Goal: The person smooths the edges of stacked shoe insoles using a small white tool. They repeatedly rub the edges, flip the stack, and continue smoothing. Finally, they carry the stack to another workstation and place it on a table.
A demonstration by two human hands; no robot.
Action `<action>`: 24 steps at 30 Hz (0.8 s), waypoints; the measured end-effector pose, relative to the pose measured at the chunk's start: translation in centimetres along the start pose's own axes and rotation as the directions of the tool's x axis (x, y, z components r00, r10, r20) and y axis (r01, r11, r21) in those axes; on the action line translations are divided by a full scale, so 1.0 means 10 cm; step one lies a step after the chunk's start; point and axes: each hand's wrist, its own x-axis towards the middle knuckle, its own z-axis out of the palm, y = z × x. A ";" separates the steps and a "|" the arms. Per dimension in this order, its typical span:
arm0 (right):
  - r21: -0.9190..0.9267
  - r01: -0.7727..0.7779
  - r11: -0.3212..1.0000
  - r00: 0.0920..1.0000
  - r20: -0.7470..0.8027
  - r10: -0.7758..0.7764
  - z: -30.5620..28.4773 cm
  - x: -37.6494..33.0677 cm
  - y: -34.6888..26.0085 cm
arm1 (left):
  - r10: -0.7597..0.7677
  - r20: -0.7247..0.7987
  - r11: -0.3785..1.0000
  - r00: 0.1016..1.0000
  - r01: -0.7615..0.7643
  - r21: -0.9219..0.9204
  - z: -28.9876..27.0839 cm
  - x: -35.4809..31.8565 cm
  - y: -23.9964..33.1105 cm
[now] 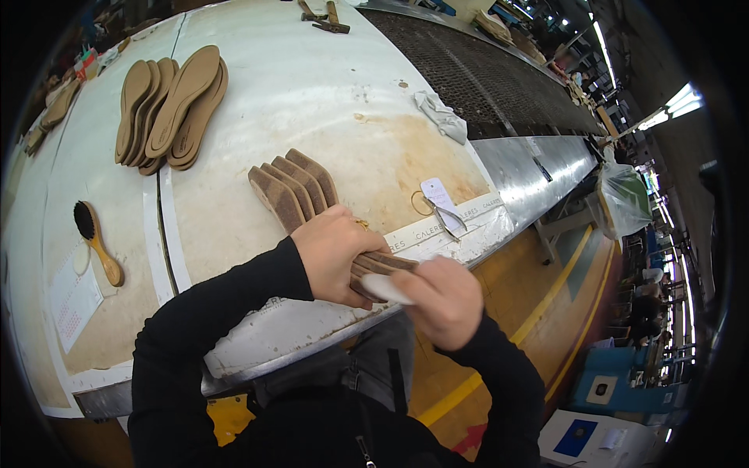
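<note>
A fanned stack of brown shoe insoles (pixel 295 186) lies across the near edge of the table. My left hand (pixel 331 253) is wrapped round the middle of the stack and wears a yellow ring. At the near end of the insoles, my right hand (pixel 446 304) is closed on a white flat piece (pixel 385 288). Motion blurs this piece, so its kind cannot be made out. It lies against or just over the insole edges; actual contact is unclear. Part of the stack is hidden under my left hand.
More tan insoles (pixel 187 101) lie at the far left. A wooden-handled brush (pixel 101 246) rests beside a paper sheet (pixel 74 300). Metal nippers (pixel 446 216) lie on a tag to the right. Beyond are a white cloth (pixel 441 117), a hammer (pixel 331 19) and a dark mesh conveyor (pixel 484 74).
</note>
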 end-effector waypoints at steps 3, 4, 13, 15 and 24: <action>-0.064 0.068 0.996 0.997 -0.014 -0.069 0.15 0.09 -0.01 | 0.019 0.009 0.999 1.000 -0.018 -0.048 -0.02 0.00 0.02; -0.076 0.071 0.995 0.997 -0.028 -0.073 0.14 0.09 0.01 | 0.036 -0.023 0.998 0.999 -0.037 -0.044 -0.01 -0.01 0.00; -0.060 -0.109 0.992 0.994 -0.002 0.109 -0.08 -0.41 0.22 | 0.032 -0.032 0.999 0.999 -0.033 -0.020 0.01 -0.01 0.00; -0.031 -0.030 0.999 0.999 -0.028 0.029 -0.02 -0.20 0.13 | 0.038 -0.034 0.999 0.999 -0.039 -0.018 0.00 -0.01 0.02; -0.155 -0.056 0.986 0.997 0.039 0.063 -0.04 -0.30 0.21 | 0.038 -0.042 0.999 0.998 -0.038 0.001 0.01 -0.02 0.00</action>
